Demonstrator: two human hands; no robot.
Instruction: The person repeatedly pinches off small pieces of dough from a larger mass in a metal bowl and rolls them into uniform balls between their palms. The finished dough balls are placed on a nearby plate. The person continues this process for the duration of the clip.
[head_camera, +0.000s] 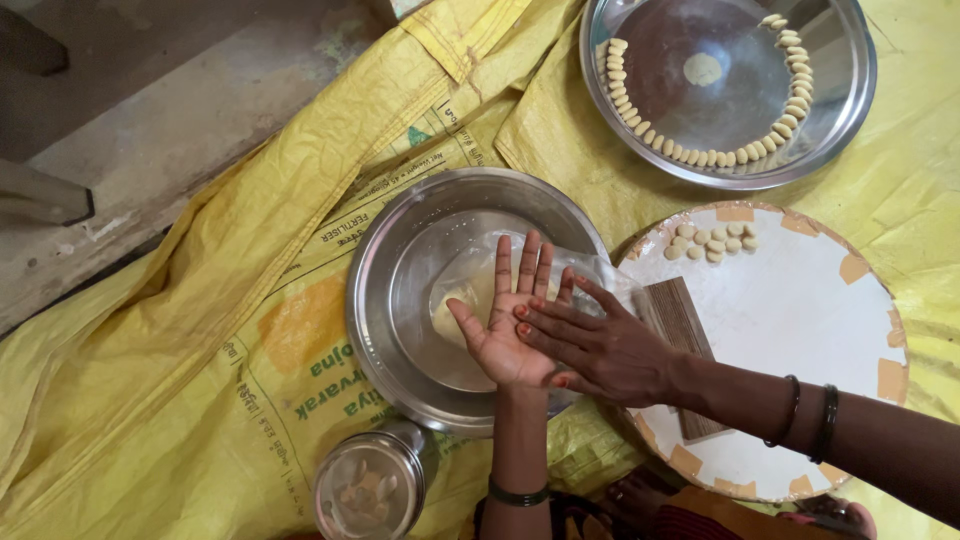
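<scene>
here, an open left hand (510, 335) lies palm up over a round steel bowl (385, 330) holding pale dough in clear plastic (462, 290), while the flat right hand (600, 350) presses across it. whatever is rolled between the palms is hidden; uneven pressure could likely squash it or drop it onto the yellow woven sack (200, 400).

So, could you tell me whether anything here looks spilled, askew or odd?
Nothing stands out. The dough pieces sit clustered on the round board, others line the steel plate, and both hands press together over the bowl.

Bare white board (800, 330) beside the wooden block (685, 330) lies open; steel bowl (380, 300) rim and jar (368, 490) crowd the near side.
</scene>
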